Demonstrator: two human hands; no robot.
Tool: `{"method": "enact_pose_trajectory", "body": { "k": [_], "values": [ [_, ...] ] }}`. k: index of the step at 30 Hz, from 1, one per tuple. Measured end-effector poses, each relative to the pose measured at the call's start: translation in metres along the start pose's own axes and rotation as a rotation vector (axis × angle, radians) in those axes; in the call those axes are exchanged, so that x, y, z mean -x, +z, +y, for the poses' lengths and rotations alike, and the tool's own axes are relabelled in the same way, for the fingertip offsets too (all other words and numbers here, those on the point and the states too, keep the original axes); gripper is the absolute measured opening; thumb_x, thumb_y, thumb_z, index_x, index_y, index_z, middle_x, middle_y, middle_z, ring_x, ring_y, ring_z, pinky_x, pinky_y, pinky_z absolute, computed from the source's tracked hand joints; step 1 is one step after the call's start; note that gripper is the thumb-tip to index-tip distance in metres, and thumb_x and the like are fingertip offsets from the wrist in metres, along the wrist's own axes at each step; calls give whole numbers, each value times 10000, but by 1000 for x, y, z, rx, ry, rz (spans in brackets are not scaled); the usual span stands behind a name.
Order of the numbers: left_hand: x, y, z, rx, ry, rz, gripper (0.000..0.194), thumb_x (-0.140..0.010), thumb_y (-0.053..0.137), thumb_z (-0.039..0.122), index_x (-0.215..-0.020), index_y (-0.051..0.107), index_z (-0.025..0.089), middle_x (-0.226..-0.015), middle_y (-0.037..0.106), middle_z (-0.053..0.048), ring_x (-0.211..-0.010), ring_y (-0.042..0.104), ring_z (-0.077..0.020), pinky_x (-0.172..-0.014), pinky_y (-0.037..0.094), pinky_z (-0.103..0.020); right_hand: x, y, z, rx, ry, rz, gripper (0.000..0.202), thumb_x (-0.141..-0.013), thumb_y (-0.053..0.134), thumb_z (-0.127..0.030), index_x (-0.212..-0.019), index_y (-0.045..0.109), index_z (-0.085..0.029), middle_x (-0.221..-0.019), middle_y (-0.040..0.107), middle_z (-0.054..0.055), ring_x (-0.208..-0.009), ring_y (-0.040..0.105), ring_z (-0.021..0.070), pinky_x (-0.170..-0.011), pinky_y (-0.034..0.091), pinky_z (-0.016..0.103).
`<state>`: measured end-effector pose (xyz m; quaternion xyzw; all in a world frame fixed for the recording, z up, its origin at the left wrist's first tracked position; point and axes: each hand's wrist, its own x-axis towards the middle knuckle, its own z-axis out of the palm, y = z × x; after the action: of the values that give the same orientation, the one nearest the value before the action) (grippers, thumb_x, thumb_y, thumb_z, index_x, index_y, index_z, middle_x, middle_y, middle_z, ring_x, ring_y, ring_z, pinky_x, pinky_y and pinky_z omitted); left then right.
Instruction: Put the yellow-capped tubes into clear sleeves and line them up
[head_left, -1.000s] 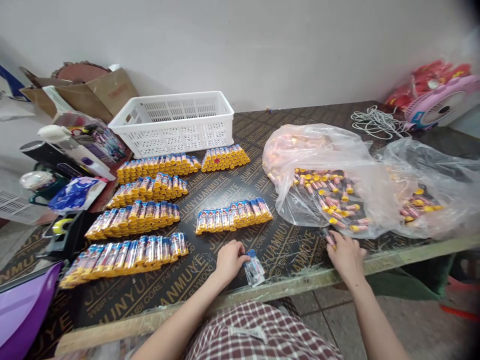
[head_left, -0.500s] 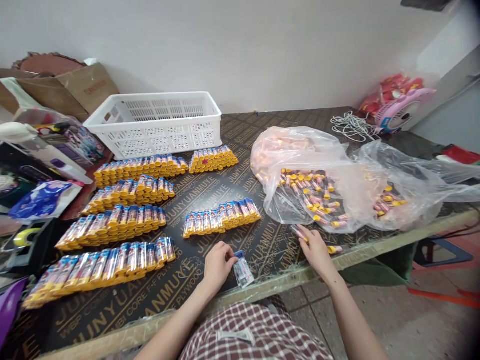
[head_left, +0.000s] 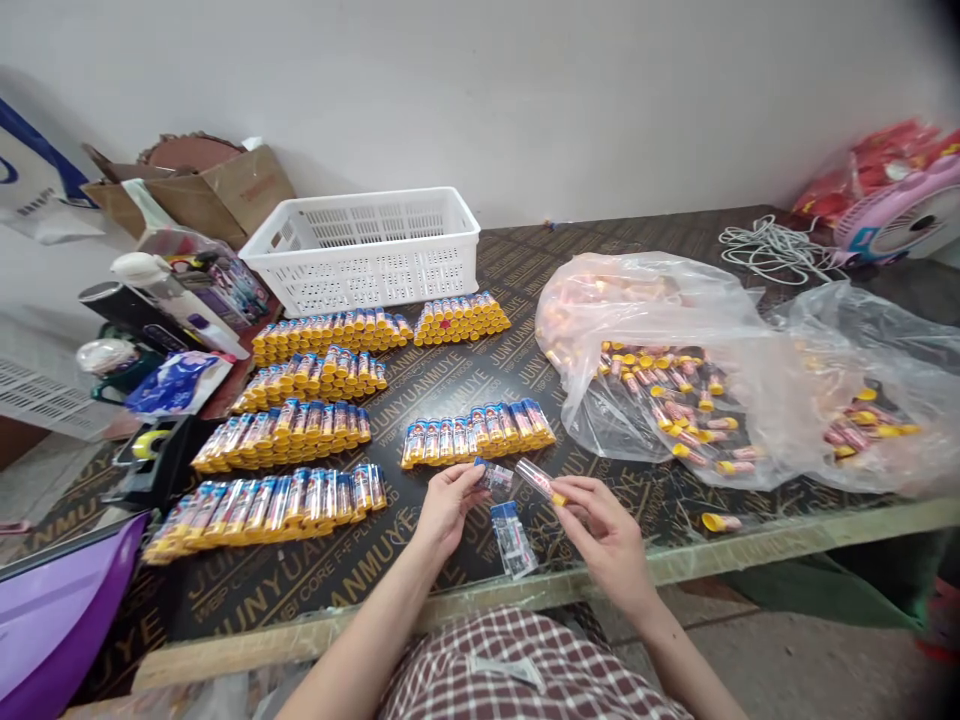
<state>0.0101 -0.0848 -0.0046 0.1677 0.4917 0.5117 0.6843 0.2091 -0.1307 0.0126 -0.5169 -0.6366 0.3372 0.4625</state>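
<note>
My left hand (head_left: 448, 503) pinches a small clear wrapper with a blue end (head_left: 495, 477). Close to its right, my right hand (head_left: 600, 530) holds a clear pink tube with a yellow cap (head_left: 535, 478), its clear end pointing at the wrapper without visibly touching it. Between and below the hands, more flat blue-topped wrappers (head_left: 513, 540) lie on the dark table (head_left: 442, 380). Just beyond my hands stretches a row of tubes with blue tops and yellow ends (head_left: 478, 432). A single yellow-capped tube (head_left: 721, 523) lies near the table edge at right.
Stacked tubes (head_left: 262, 503) fill several rows at left, before a white basket (head_left: 367, 270). Plastic bags of loose tubes (head_left: 652, 300) spread over the right side. White cord (head_left: 780, 250) and a pink fan (head_left: 900, 225) sit at back right.
My left hand has lifted a wrapper off the table. My right hand has brought its tube leftward, close to the wrapper. The camera view has shifted left.
</note>
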Motion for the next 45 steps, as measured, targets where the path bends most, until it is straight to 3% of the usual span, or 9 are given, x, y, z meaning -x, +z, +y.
{"method": "enact_pose_trajectory", "body": {
  "k": [12, 16, 20, 24, 26, 30, 34, 38, 45],
  "values": [
    [-2, -3, 1, 11, 78, 133, 386, -461, 844, 413, -610, 662, 107, -600, 637, -18, -533, 565, -84, -559, 486, -217, 8, 13, -8, 103, -107, 16, 286, -873, 524, -195, -1117, 632, -296, -1078, 584, 66, -1011, 572, 216, -884, 487, 389],
    [0, -1, 0, -10, 112, 137, 386, -485, 830, 421, -629, 657, 108, -620, 629, -7, -553, 554, -82, -571, 482, -212, 8, 16, -9, 82, -119, -66, 292, -872, 524, -185, -1122, 628, -292, -1074, 588, 65, -1010, 574, 206, -892, 485, 377],
    [6, 4, -1, -68, 134, 33, 370, -578, 779, 445, -690, 633, 125, -662, 618, 4, -601, 562, -95, -591, 488, -218, 7, 19, -7, 39, -92, -156, 298, -893, 472, -186, -1125, 633, -282, -1083, 586, 72, -1021, 576, 202, -876, 501, 362],
    [14, 10, 0, -60, 89, -112, 383, -596, 785, 412, -818, 604, 158, -719, 641, 3, -637, 598, -110, -639, 502, -239, 7, 24, 1, 1, -80, -153, 333, -887, 443, -159, -1150, 609, -279, -1032, 582, 70, -944, 597, 188, -774, 544, 321],
    [17, 11, 1, -53, 53, -159, 412, -593, 796, 387, -886, 617, 159, -759, 656, -12, -636, 603, -106, -636, 500, -235, 5, 25, 5, 35, -99, -143, 407, -853, 470, -134, -1221, 549, -289, -1034, 567, 66, -944, 590, 191, -815, 535, 352],
    [23, 13, 2, -126, -70, -277, 363, -599, 798, 374, -813, 675, 107, -743, 661, -49, -612, 594, -104, -620, 486, -225, -1, 27, 8, 105, -178, -99, 684, -733, 535, -92, -1363, 364, -296, -1283, 450, 83, -1197, 456, 253, -1008, 409, 472],
    [29, 15, -1, -190, -158, -394, 330, -614, 790, 365, -779, 692, 96, -696, 650, -48, -582, 575, -99, -582, 463, -214, -5, 25, 5, -11, -196, -221, 837, -632, 523, -71, -1404, 264, -262, -1451, 295, 86, -1320, 341, 275, -1045, 380, 464],
    [31, 15, -4, -202, -161, -403, 307, -619, 791, 342, -772, 685, 98, -692, 641, -38, -578, 576, -98, -568, 458, -210, -3, 24, 5, -111, -174, -317, 844, -601, 500, -57, -1392, 274, -248, -1389, 402, 93, -1261, 437, 251, -1041, 399, 424],
    [33, 16, -7, -187, -173, -390, 353, -589, 808, 348, -789, 677, 88, -707, 656, -50, -580, 592, -110, -576, 470, -228, -1, 26, 6, -190, -182, -275, 862, -586, 495, -35, -1388, 266, -255, -1363, 427, 95, -1228, 470, 246, -1023, 422, 410]
  ]
}}
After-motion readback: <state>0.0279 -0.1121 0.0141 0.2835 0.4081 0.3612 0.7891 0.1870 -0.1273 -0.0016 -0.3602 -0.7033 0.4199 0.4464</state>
